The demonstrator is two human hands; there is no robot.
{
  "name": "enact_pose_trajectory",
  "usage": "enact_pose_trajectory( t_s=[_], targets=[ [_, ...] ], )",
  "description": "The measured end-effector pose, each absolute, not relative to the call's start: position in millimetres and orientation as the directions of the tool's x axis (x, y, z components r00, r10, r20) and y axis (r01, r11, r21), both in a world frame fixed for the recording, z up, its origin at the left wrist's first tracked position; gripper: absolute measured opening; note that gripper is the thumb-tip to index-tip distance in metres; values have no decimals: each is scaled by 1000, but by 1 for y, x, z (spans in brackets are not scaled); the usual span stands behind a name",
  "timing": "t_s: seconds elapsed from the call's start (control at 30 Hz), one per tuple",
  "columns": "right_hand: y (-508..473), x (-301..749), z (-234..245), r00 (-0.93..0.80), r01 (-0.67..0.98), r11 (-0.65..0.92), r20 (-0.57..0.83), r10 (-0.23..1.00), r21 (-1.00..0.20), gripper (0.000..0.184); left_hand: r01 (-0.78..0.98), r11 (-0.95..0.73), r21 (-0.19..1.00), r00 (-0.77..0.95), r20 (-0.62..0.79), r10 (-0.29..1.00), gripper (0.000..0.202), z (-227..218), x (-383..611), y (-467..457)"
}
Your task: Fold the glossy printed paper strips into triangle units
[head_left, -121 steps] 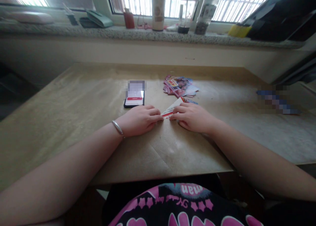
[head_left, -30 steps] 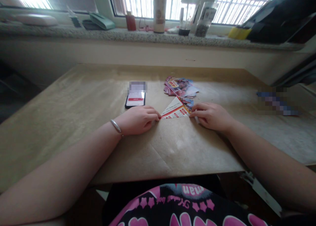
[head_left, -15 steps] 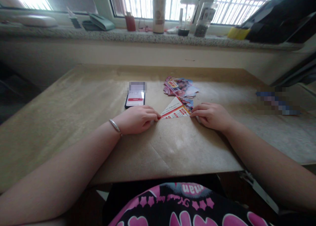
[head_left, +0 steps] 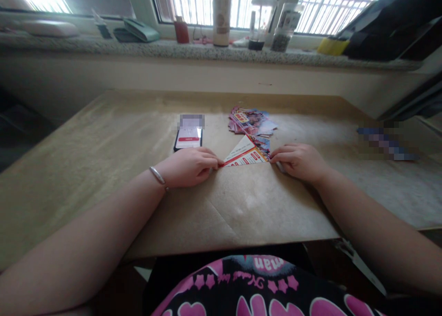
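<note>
A printed paper sheet (head_left: 244, 153), folded into a triangle, lies flat on the table, white with red print and a colourful picture strip on its right. Its left corner is pinched under the closed fingers of my left hand (head_left: 193, 167). At the lower right corner my right hand (head_left: 299, 162) grips the folded edge with thumb and fingertips together. Just beyond the folded sheet rests a fanned pile of colourful printed leaflets (head_left: 253, 121). A phone (head_left: 189, 139) with a lit screen lies beyond my left hand.
The table (head_left: 138, 123) has a pale brown covering. A blurred bluish item (head_left: 386, 143) sits at its right side. Along the windowsill (head_left: 200, 50) stand a red bottle (head_left: 181, 30), a tall pale cylinder (head_left: 221, 19), clear containers and a dark bag (head_left: 380, 28).
My right fingertips have slid slightly to the right along the lower edge, showing more of the right corner. My left hand stays at the left corner.
</note>
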State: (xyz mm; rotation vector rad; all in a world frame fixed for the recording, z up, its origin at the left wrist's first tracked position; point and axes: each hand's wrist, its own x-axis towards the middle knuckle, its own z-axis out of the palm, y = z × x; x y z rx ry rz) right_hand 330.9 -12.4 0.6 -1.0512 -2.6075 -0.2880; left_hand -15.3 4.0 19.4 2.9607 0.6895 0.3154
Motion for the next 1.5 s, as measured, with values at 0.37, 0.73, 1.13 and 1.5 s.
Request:
enact_pose_trajectory(
  t_s=[0.37, 0.73, 1.13, 1.5],
  targets=[
    [-15, 312, -2, -385, 881, 448, 317, 867, -155, 25, 414, -896, 158, 879, 187, 439, 23, 18, -14, 3],
    [-7, 278, -5, -421, 856, 475, 259, 869, -202, 26, 467, -846, 257, 836, 185, 517, 19, 16, -6, -1],
    [20, 260, -15, -459, 708, 537, 280, 843, -459, 32, 387, -900, 203, 886, 188, 423, 20, 15, -15, 8],
    [16, 270, -10, -341, 563, 419, 261, 903, -713, 39, 394, -891, 226, 878, 194, 438, 27, 19, -14, 4]
  ],
)
